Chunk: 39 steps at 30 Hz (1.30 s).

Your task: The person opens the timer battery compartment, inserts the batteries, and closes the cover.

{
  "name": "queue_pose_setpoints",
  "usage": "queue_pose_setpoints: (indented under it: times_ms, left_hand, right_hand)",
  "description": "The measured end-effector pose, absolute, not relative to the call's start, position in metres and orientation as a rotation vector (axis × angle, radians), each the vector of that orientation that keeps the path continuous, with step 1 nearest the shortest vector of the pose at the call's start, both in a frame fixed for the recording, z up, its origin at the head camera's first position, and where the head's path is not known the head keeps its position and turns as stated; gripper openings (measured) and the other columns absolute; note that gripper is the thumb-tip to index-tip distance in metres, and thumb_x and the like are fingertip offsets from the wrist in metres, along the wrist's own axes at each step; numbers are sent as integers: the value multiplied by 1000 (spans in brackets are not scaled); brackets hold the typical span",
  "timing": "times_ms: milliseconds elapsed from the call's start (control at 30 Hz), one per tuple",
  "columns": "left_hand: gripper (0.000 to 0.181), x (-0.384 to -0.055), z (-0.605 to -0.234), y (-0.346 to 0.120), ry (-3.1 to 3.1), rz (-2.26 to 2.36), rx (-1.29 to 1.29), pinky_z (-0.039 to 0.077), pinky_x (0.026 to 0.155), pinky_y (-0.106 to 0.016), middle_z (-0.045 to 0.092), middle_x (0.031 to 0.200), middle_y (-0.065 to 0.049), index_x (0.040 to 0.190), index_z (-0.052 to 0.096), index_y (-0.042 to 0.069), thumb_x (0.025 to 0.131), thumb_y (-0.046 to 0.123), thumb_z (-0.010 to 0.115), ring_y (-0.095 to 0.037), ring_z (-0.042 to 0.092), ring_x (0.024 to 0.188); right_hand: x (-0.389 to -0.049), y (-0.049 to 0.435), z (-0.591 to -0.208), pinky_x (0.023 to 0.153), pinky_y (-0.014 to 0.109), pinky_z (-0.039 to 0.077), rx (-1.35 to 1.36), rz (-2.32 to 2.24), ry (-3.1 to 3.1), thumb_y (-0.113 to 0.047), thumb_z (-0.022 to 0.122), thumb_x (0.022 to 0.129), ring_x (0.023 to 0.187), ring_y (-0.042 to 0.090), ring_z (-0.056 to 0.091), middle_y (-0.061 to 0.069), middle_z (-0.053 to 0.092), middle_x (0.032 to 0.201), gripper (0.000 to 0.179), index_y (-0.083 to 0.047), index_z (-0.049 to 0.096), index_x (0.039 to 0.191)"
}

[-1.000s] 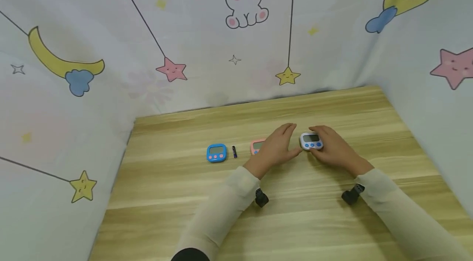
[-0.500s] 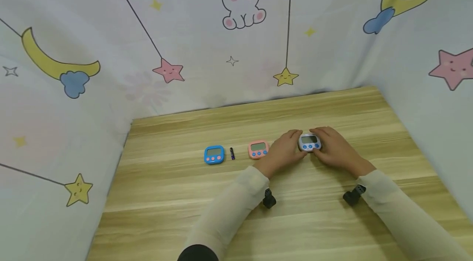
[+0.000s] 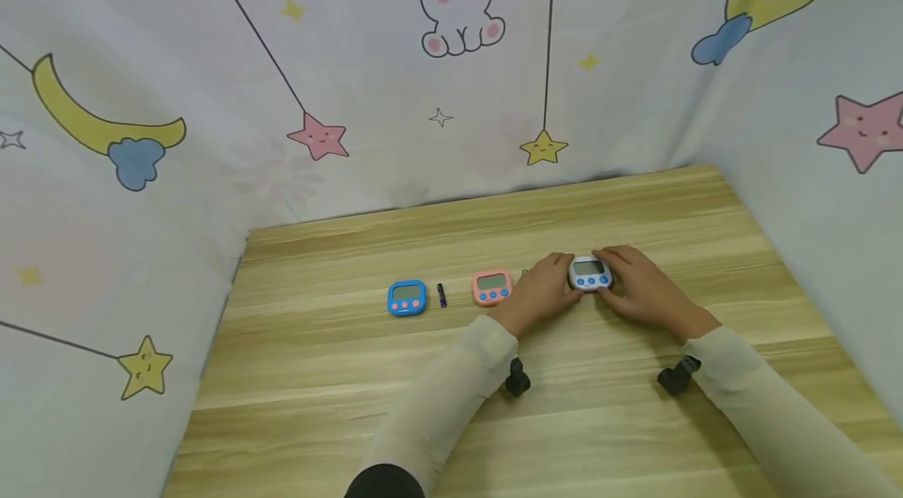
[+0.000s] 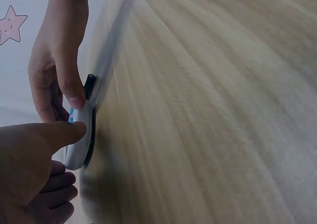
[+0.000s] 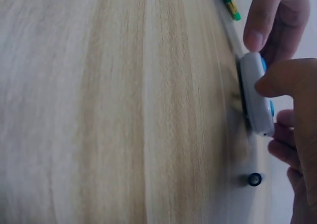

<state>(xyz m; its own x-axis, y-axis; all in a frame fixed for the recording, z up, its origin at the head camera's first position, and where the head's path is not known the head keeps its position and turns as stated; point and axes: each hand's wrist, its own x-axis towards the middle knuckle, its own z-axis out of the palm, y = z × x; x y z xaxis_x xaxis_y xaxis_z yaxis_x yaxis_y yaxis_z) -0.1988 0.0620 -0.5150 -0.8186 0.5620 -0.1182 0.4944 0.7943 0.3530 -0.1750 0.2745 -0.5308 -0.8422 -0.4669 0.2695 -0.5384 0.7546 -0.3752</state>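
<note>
A white digital timer (image 3: 590,274) with blue buttons sits between both hands, its screen facing up. My left hand (image 3: 540,288) grips its left end, the thumb on the near edge. From the other side my right hand (image 3: 643,285) holds the right end between thumb and fingers. The left wrist view shows both thumbs against the pale edge of the timer (image 4: 79,140), just above the tabletop. A pink timer (image 3: 491,288) lies left of my left hand, partly covered by it. Farther left are a blue timer (image 3: 407,298) and a small dark battery (image 3: 441,295).
A green battery (image 5: 231,7) lies beyond the left hand in the right wrist view. Another dark battery (image 5: 254,179) is near the right hand. The wooden table (image 3: 317,372) meets a printed cloth backdrop (image 3: 381,90) at its back and sides.
My left hand has moved right, from a gap beside the white timer to a hold on its left end. More of the pink timer now shows. The right hand keeps its hold.
</note>
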Motion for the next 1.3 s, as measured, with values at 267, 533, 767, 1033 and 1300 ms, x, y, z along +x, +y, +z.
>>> queue_pose_setpoints:
  times_ms: [267,533,767,1033,1300]
  left_hand:
    - [68,-198,-519,65,2789,452,839,40,102,-25,47,143,-5,148,37,6,95,40,62,-15,48,127]
    - [63,-196,-513,67,2794,490,849,43,98,-25,49,139,-5,147,40,7,96,38,61,-14,50,123]
    - [65,-198,-515,63,2776,548,872,41,100,-24,47,141,-4,148,38,8,95,37,62,-13,48,125]
    - [67,-198,-518,57,2804,644,850,41,100,-24,46,142,-3,148,38,11,93,39,64,-13,49,125]
    - [66,-190,-518,46,2813,726,834,41,101,-25,45,144,-2,148,39,13,93,40,64,-13,49,126]
  right_hand:
    - [-176,276,-535,96,56,39,827,710,-2772,-18,76,81,117,39,48,23,52,128,64,5,51,135]
    - [-178,276,-532,96,56,39,839,756,-2772,-19,77,81,118,39,47,22,52,128,63,4,53,134]
    - [-178,275,-531,95,56,40,835,769,-2762,-19,78,80,117,38,47,20,52,127,62,3,54,133]
    - [-179,271,-529,93,54,41,859,770,-2705,-18,79,77,114,36,48,18,52,125,62,2,55,131]
    - [-178,265,-529,92,51,42,885,831,-2631,-17,81,74,114,32,49,16,53,125,63,1,56,130]
